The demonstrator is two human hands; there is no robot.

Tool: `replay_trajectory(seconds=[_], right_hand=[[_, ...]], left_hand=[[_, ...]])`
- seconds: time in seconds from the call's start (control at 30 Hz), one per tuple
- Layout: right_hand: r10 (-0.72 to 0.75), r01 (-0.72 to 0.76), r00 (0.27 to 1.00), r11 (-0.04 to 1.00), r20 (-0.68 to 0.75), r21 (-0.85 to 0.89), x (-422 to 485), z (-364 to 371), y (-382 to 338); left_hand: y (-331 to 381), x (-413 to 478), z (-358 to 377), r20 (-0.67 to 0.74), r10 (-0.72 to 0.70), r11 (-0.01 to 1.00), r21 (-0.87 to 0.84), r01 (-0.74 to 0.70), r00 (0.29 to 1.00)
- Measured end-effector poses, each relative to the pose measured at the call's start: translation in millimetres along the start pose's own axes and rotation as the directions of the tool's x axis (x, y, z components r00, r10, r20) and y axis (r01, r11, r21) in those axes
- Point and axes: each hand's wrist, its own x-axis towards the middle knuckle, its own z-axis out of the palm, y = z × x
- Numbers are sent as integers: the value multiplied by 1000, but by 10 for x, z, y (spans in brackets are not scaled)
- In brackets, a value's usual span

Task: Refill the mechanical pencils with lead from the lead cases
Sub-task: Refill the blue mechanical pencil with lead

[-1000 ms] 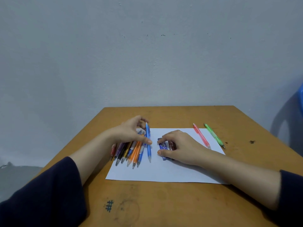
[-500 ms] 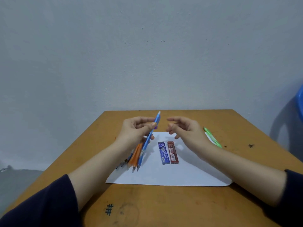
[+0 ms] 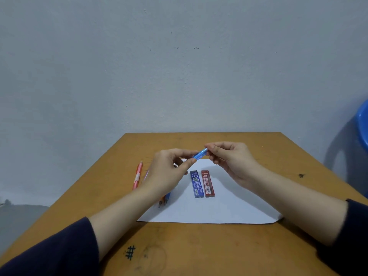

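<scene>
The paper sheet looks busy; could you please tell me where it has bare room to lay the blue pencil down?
Free: the paper's near strip, between the blue lead case and red lead case and its front edge; also bare table wood nearer still. Crowded: the paper's left edge, where spare pencils lie under the left hand.

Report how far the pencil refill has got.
Done: nothing shows as refilled yet. In hand: the left hand grips the blue pencil while the right hand pinches its top end. Left: the blue lead case and red lead case lie unhandled on the paper; other pencils wait under the left forearm.
</scene>
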Motion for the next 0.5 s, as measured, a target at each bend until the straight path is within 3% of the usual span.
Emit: replay_trajectory(seconds=[0.5], right_hand=[[42,-27,968,998,-248,64,-10,61,176]], left_hand=[[-78,4,71,-16,337,903,288,-319,941]])
